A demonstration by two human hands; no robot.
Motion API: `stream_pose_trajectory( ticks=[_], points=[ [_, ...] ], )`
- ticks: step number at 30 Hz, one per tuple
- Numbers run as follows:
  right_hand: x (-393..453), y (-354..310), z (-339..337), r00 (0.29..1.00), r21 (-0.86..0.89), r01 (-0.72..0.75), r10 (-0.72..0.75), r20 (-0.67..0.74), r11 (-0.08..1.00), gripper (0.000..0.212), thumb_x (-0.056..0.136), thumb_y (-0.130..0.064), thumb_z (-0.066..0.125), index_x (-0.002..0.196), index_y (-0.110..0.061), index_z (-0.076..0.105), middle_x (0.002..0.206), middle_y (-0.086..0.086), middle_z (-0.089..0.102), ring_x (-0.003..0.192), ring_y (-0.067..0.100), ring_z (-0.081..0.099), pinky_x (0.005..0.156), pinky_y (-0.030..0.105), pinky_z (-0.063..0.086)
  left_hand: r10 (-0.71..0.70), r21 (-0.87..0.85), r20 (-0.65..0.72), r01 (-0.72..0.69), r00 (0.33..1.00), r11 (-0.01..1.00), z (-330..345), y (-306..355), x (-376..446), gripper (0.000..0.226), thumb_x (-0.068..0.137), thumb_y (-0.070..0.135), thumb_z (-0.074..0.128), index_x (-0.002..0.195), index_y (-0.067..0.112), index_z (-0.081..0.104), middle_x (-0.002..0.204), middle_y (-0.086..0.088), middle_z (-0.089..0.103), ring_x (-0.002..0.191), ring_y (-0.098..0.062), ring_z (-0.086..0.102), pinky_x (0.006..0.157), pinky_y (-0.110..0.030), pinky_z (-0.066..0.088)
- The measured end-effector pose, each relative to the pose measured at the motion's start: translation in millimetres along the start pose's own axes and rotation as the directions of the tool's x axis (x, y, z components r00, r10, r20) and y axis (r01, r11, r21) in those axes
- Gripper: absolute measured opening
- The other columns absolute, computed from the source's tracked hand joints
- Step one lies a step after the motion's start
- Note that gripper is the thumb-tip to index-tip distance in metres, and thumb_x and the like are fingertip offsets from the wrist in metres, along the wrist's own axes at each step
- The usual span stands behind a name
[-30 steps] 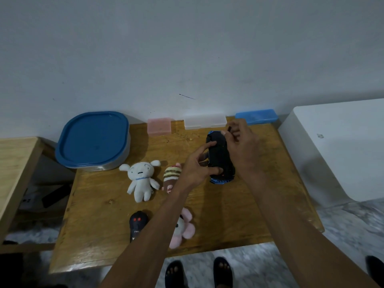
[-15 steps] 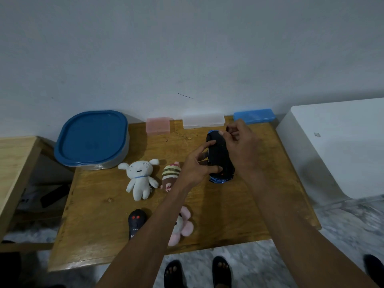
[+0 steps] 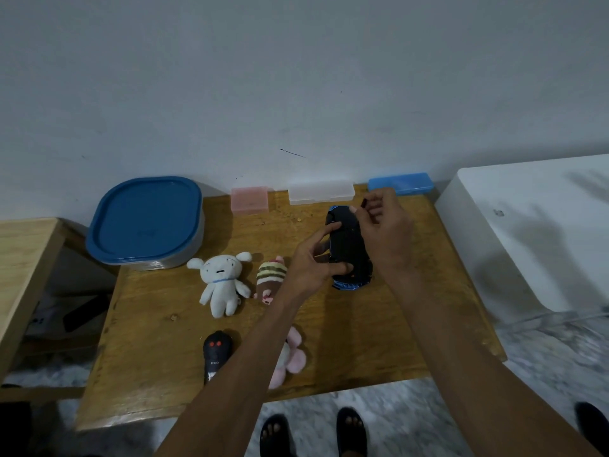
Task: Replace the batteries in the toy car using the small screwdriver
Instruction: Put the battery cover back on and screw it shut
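Observation:
The toy car (image 3: 346, 245) lies upside down on the wooden table (image 3: 158, 341), black underside up, with its blue body showing at the near end. My left hand (image 3: 309, 263) grips the car's left side, thumb on the near part of the underside. My right hand (image 3: 387, 235) hovers over the car's right side and far end. Its fingertips pinch a small dark tool (image 3: 364, 203); the tool's tip is hidden, so I cannot tell whether it touches the car. No loose batteries are visible.
A blue-lidded container (image 3: 145, 219) sits at back left. Pink (image 3: 249, 199), clear (image 3: 321, 192) and blue (image 3: 400, 183) boxes line the wall. A white plush (image 3: 220, 285), striped plush (image 3: 270, 282), pink plush (image 3: 293, 357) and black remote (image 3: 216, 354) lie left of my arms. A white appliance (image 3: 527, 232) stands right.
My right fingers have risen slightly off the car's far end, still pinching the dark tool. My left hand keeps its grip, and the car has stayed in place.

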State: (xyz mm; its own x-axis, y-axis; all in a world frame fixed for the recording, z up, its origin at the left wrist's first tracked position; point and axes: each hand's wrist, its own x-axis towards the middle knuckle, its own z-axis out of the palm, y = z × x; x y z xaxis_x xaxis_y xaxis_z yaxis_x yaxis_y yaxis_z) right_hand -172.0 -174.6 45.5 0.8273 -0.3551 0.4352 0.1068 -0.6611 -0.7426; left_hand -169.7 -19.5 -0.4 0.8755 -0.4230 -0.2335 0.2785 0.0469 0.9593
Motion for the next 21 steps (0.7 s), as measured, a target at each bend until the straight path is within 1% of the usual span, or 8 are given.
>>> stream_pose_trajectory(
  ticks=[3, 5, 7, 9, 12, 15, 18, 21],
  points=[
    [0.2, -0.2, -0.2, 0.999, -0.009, 0.037, -0.037, -0.008, 0.999, 0.026, 0.092, -0.021, 0.073, 0.114, -0.013, 0.062, 0.089, -0.005, 0.061, 0.076, 0.004, 0.056, 0.068, 0.011, 0.051, 0.012, 0.004, 0.003, -0.012, 1.0, 1.0, -0.3, -0.5, -2.1, 0.082, 0.074, -0.012, 0.08, 0.144, 0.022, 0.052, 0.129, -0.008, 0.067, 0.118, -0.026, 0.066, 0.09, -0.045, 0.06],
    [-0.6, -0.4, -0.7, 0.997, -0.034, 0.076, -0.076, 0.0, 0.997, 0.024, 0.093, -0.022, 0.072, 0.114, -0.011, 0.065, 0.096, -0.001, 0.066, 0.082, 0.005, 0.06, 0.07, 0.011, 0.052, 0.012, -0.004, -0.001, -0.012, 1.0, 1.0, -0.6, 0.2, -2.5, 0.083, 0.075, -0.013, 0.079, 0.144, 0.022, 0.051, 0.13, -0.009, 0.066, 0.118, -0.027, 0.066, 0.089, -0.045, 0.061],
    [-1.4, -1.4, -1.3, 0.994, -0.034, 0.107, -0.107, 0.006, 0.994, 0.025, 0.094, -0.02, 0.07, 0.116, -0.009, 0.065, 0.104, 0.002, 0.07, 0.089, 0.005, 0.063, 0.073, 0.006, 0.05, 0.015, -0.013, -0.001, -0.015, 1.0, 1.0, -1.4, 1.0, -1.9, 0.083, 0.075, -0.013, 0.079, 0.144, 0.023, 0.051, 0.13, -0.01, 0.066, 0.118, -0.029, 0.066, 0.089, -0.047, 0.061],
    [-2.1, -3.7, -2.1, 0.995, -0.018, 0.103, -0.102, 0.019, 0.995, 0.023, 0.096, -0.016, 0.066, 0.118, -0.008, 0.065, 0.109, 0.003, 0.072, 0.093, 0.004, 0.065, 0.076, 0.004, 0.049, 0.024, -0.015, -0.003, -0.024, 1.0, 1.0, -2.2, 1.7, -1.1, 0.083, 0.075, -0.013, 0.079, 0.144, 0.023, 0.052, 0.13, -0.011, 0.067, 0.117, -0.03, 0.066, 0.089, -0.05, 0.06],
    [-1.4, -5.5, -2.1, 0.996, -0.007, 0.074, -0.073, 0.044, 0.997, 0.017, 0.096, -0.015, 0.066, 0.112, -0.009, 0.065, 0.105, 0.004, 0.072, 0.091, 0.003, 0.064, 0.075, 0.004, 0.049, 0.025, -0.014, -0.017, -0.026, 1.0, 1.0, -2.4, 1.9, -1.3, 0.082, 0.075, -0.012, 0.08, 0.143, 0.023, 0.053, 0.128, -0.01, 0.068, 0.117, -0.03, 0.066, 0.088, -0.05, 0.061],
    [-0.9, -4.8, -0.9, 0.998, -0.026, 0.057, -0.056, 0.018, 0.998, 0.016, 0.094, -0.021, 0.07, 0.102, -0.01, 0.061, 0.094, 0.002, 0.066, 0.082, 0.011, 0.062, 0.067, 0.012, 0.052, 0.032, -0.014, -0.03, -0.032, 0.999, 0.999, -1.9, 0.0, -3.0, 0.081, 0.074, -0.012, 0.081, 0.142, 0.023, 0.053, 0.128, -0.01, 0.067, 0.12, -0.028, 0.065, 0.09, -0.05, 0.06],
    [-3.0, -0.1, -0.2, 0.999, -0.014, 0.026, -0.025, 0.024, 1.0, 0.022, 0.091, -0.027, 0.073, 0.096, -0.013, 0.056, 0.089, 0.001, 0.063, 0.079, 0.016, 0.062, 0.065, 0.027, 0.055, 0.02, -0.029, -0.026, -0.021, 0.999, 0.999, -1.6, -1.8, -5.9, 0.079, 0.074, -0.014, 0.079, 0.141, 0.018, 0.053, 0.127, -0.009, 0.068, 0.119, -0.028, 0.065, 0.089, -0.049, 0.06],
    [-4.5, 2.9, -1.4, 1.0, -0.002, -0.002, 0.002, 0.029, 1.0, 0.023, 0.09, -0.03, 0.074, 0.096, -0.015, 0.057, 0.089, -0.001, 0.063, 0.079, 0.013, 0.062, 0.066, 0.028, 0.056, 0.008, 0.012, -0.03, -0.008, 1.0, 1.0, 1.7, 0.1, -7.5, 0.077, 0.072, -0.007, 0.083, 0.136, 0.026, 0.056, 0.129, -0.009, 0.063, 0.115, -0.028, 0.065, 0.084, -0.04, 0.062]
  ],
)
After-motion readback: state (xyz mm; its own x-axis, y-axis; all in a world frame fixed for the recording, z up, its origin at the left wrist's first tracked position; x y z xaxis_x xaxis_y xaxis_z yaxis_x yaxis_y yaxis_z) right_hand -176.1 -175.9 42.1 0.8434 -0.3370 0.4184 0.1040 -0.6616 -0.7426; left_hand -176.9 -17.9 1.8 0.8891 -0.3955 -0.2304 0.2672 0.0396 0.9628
